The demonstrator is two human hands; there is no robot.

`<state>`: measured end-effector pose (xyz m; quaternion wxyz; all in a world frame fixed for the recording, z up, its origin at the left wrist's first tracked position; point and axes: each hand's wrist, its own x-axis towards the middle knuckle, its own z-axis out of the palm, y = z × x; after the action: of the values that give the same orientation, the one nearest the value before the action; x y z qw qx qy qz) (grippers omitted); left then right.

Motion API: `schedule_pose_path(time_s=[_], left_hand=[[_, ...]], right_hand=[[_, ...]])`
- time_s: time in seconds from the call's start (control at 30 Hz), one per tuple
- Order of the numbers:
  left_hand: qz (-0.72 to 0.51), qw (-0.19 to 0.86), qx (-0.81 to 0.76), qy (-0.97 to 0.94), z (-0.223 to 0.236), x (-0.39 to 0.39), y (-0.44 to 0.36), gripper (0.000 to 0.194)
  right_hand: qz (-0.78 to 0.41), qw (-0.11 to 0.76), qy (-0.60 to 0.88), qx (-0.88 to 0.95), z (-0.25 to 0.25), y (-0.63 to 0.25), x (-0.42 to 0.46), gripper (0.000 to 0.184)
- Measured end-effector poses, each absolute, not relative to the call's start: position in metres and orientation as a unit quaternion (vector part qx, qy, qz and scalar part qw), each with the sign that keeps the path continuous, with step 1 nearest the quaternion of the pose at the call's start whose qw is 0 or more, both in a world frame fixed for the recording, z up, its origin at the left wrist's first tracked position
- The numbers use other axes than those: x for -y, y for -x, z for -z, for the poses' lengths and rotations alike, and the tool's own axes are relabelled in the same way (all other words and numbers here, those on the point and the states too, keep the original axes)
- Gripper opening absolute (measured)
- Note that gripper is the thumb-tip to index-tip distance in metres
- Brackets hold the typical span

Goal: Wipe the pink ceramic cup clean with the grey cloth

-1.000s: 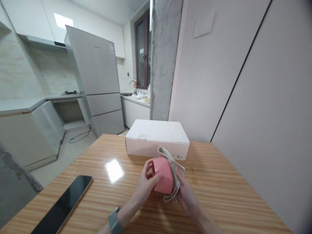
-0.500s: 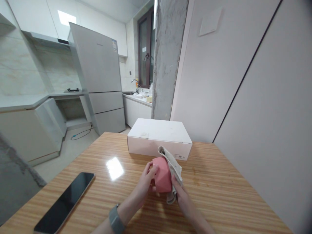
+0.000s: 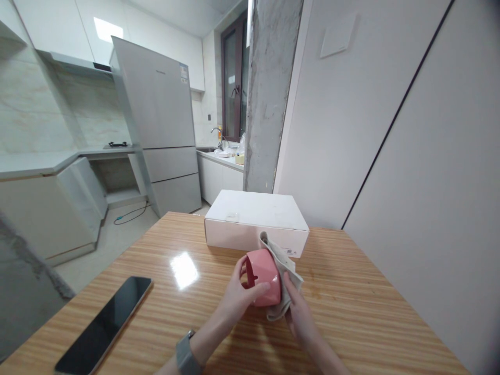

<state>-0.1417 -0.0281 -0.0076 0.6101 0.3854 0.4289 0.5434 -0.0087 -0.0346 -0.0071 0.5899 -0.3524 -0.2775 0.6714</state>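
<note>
Far left, upper left of frame: black gas hob (image 3: 117, 144) on a pale stone counter (image 3: 39, 161). Lower left: black glass-faced smartphone (image 3: 103, 325) lying flat on a striped, glossy wooden table (image 3: 351, 307), well apart from the hands. Upper middle-left: tall silver-grey three-door refrigerator (image 3: 156, 120), with a steel sink faucet (image 3: 216, 134) on the white counter beyond it.

Lower centre: left hand (image 3: 238, 302), grey smartwatch (image 3: 185, 359) on its wrist, fingers wrapped over a pink faceted ceramic cup (image 3: 265, 276). The cup lies on its side, held between both hands, dark opening toward the left hand; contact with the table cannot be determined. A crumpled beige cloth (image 3: 287, 276) covers the cup's right side and hangs below it. Right hand (image 3: 300, 317) clamps the cloth against the cup; hands close together, not touching each other.

Behind them: closed white cardboard box (image 3: 255, 219) on the table, its front edge touching the cloth. Upper centre-right: rough grey concrete pillar (image 3: 269, 94).
</note>
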Motion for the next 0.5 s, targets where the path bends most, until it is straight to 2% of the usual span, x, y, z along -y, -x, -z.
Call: schedule_pose_path(time_s=[0.2,0.37,0.5], left_hand=[[-0.577,0.534,-0.452,-0.420,-0.012,0.035,0.142,0.093],[-0.620,0.506,-0.453,-0.393,-0.006,0.028,0.147,0.084],[-0.610,0.549,-0.466,-0.331,0.009,0.014,0.151,0.076]], right_hand=[[-0.696,0.587,0.331,0.248,-0.001,0.014,0.040,0.045],[-0.666,0.602,0.325,0.298,0.018,0.015,0.037,0.046],[-0.629,0.573,0.355,0.388,0.041,0.007,0.040,0.044]])
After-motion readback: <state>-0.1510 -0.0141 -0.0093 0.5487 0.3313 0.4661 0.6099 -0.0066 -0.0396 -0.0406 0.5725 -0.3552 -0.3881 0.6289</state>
